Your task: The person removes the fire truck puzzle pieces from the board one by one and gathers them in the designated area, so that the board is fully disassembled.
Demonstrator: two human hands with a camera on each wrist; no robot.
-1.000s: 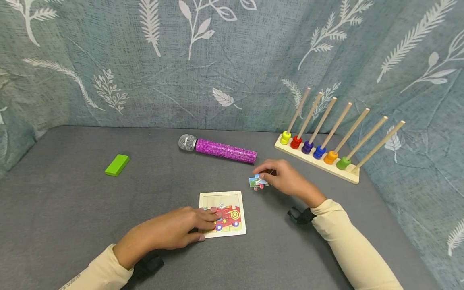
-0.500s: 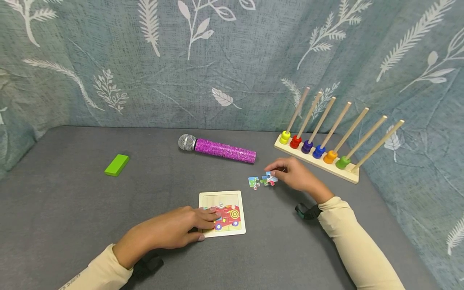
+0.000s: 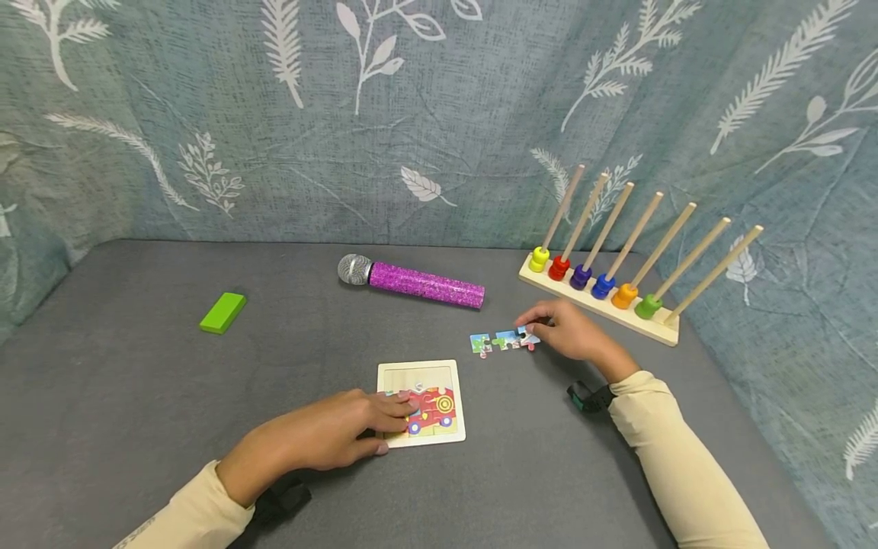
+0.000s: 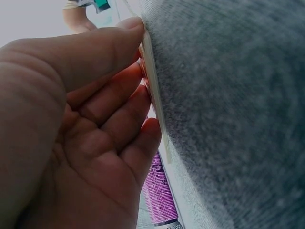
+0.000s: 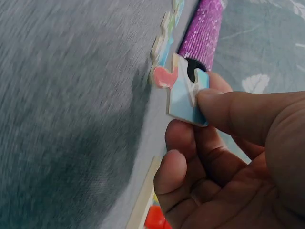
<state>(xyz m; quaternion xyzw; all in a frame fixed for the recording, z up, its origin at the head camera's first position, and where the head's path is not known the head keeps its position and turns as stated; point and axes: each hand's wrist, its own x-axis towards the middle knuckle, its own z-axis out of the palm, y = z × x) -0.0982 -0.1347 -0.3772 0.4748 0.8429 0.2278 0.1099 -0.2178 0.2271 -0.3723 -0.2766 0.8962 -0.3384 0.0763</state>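
My left hand (image 3: 329,433) rests on the left side of a wooden puzzle board (image 3: 461,412), fingers laid over its red car picture and thumb at the near edge. In the left wrist view the fingertips touch the board's thin edge (image 4: 153,81). With thumb and fingers, my right hand (image 3: 571,332) pinches a blue puzzle piece (image 5: 183,98) that has a red knob. Left of that hand, other puzzle pieces lie on the table: a green-and-blue one (image 3: 478,342) and a blue one (image 3: 506,338). The board's upper part shows bare wood.
A purple glittery microphone (image 3: 427,285) lies behind the pieces. At the back right stands a wooden peg stand (image 3: 668,334) with coloured beads. A green block (image 3: 222,313) lies far left on the grey table (image 3: 137,396). A patterned curtain hangs behind.
My right hand has moved right with the pinched piece, and the pieces that were bunched together now lie spread in a row. My left hand has stayed on the board.
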